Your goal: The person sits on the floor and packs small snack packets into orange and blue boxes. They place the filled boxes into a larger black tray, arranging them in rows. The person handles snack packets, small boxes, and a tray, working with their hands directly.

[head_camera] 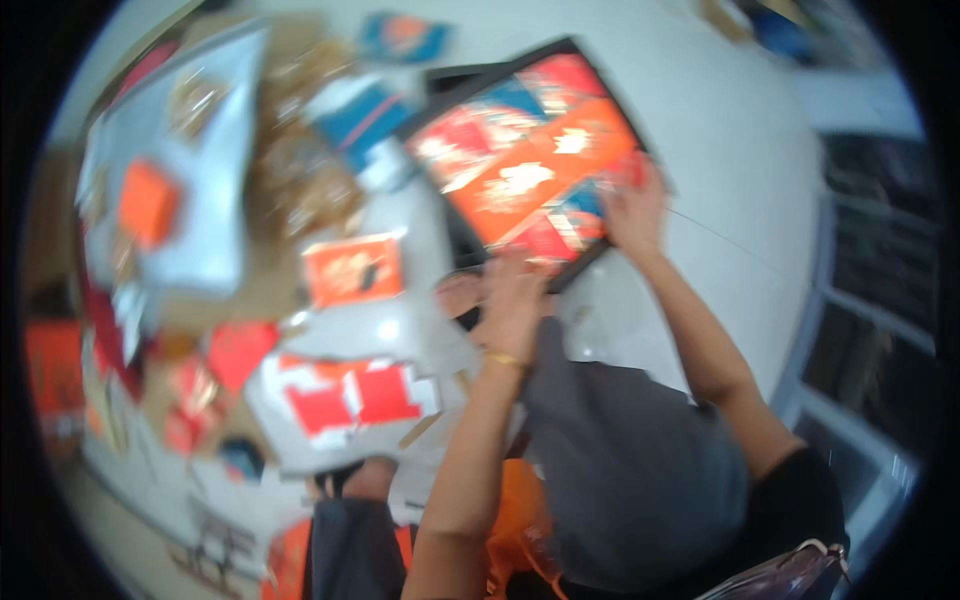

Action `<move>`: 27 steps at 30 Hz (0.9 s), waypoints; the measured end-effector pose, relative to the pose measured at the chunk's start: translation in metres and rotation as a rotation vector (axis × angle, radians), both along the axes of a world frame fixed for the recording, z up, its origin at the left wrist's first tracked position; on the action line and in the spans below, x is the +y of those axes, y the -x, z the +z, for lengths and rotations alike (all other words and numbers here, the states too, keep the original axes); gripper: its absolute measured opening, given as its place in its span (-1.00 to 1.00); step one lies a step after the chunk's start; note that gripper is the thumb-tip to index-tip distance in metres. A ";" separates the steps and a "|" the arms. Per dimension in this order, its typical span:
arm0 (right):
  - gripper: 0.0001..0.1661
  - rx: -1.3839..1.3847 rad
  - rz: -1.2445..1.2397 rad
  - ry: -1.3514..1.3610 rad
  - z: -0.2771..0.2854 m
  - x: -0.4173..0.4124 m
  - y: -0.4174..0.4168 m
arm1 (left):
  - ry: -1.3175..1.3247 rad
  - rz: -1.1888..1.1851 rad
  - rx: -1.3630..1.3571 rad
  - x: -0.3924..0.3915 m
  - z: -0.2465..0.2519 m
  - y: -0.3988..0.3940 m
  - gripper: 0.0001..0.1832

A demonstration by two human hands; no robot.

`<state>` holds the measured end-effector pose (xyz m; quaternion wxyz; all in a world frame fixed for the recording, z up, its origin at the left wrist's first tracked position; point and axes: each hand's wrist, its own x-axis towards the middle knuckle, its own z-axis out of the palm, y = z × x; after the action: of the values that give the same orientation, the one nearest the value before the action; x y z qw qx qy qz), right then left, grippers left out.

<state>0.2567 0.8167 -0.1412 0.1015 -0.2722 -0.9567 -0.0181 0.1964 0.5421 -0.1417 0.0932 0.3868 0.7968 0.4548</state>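
Note:
A shallow black tray (581, 262) lies tilted at an angle before me, filled with glossy packets. A wide orange packet (517, 176) runs through its middle, with red and blue packets (461, 142) on both sides. My left hand (514, 300) touches the tray's near edge, its fingertips by a red packet (541, 238). At the right side, my right hand (636, 206) has its fingers over the rim, touching a small red packet (624, 171). Blur hides whether either hand grips anything. Another black tray or box (461, 244) shows partly beneath.
To the left lie an orange printed box (354, 270), a blue packet (371, 120) and clear-wrapped brownish items (307, 172). Red and white pieces (352, 397) lie nearer my feet. An orange box (148, 204) sits on a silvery sheet (214, 247). A dark-paned frame (874, 262) stands right.

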 end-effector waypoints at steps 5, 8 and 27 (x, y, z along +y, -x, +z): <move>-0.45 -0.069 0.131 0.088 -0.005 0.004 -0.021 | -0.076 -0.049 -0.171 -0.010 0.029 0.005 -0.62; -0.51 -0.041 0.102 0.160 0.011 -0.011 -0.005 | -0.235 0.240 -0.358 -0.054 0.043 0.023 -0.64; 0.07 0.599 -0.870 1.469 -0.007 0.069 -0.052 | 0.370 0.219 -1.017 -0.029 0.017 0.077 -0.08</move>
<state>0.3089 0.8858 -0.1480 0.1310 -0.5994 -0.4733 0.6321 0.1190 0.5135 -0.1247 0.4848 0.0104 0.7535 0.4439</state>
